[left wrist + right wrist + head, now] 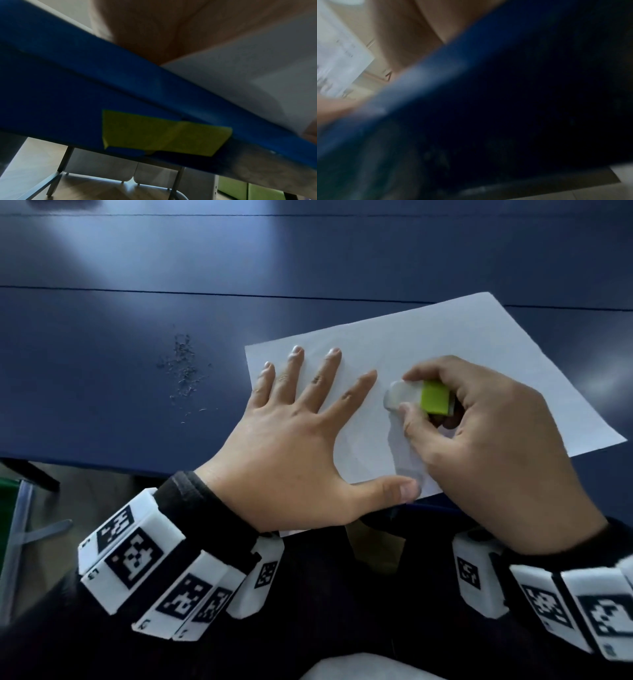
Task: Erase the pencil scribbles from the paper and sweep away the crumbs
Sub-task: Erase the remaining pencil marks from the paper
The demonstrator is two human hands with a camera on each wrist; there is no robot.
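At the far left of the head view a loose scatter of grey crumbs (183, 371) is seen on the matte dark-blue bench (102, 261), well apart from the hands and just beside the paper's left edge; it is judged that these were pushed off the sheet and that the sweeping step is not yet finished. Next, the left hand (298, 446) is laid flat on the left part of the white paper (445, 337), its grip spread wide with straight fingers and the thumb stretched along the near edge. This is presumably done so that the thin, smooth sheet is pinned against sliding or buckling under the rubbing. The sheet is set at a slant near the bench's front edge. To the right, a white eraser (402, 394) with a rounded tip and a lime-green sleeve is pinched by the right hand (489, 440) between thumb and curled fingers, its tip pressed to the paper between the two hands. The tip is blurred, which suggests rubbing. No clear pencil scribbles can be made out on the sheet in the head view. In the left wrist view a yellow patch (164, 132) is stuck to the bench's front edge.
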